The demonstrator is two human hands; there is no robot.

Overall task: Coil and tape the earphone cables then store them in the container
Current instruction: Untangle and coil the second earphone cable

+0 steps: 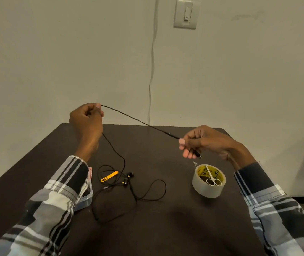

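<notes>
Cable point(140, 121): thin, black, matte; one stretch held taut in the air between both hands, the rest hanging from the left hand to a loose tangle on the table.
Plug end: stiffer black sleeve at the right hand, its tip poking out below the fingers.
Earbuds point(128, 177): two black buds with yellow accents, lying in the tangle at mid-table.
Tie point(109, 176): yellow strap, lying among the loops just left of the earbuds.
Left hand point(87, 119): raised, fingers curled, pinching the cable near the thumb tip.
Right hand point(202, 141): lower, thumb and fingers closed round the plug end.
Axis: taut stretch runs from upper left down to lower right, high end at the left hand.
Table point(166, 228): dark brown, set against a pale wall.
Tape point(209, 181): clear roll with yellow core, lying flat, below the right hand.
Scissors point(212, 179): small, metal, resting across the top of the tape.
Container point(86, 196): clear plastic, at the table's left, largely hidden by the left sleeve point(55, 200).
Wall: switch plate point(185, 13) above; pale cord point(152, 61) running down the wall.
</notes>
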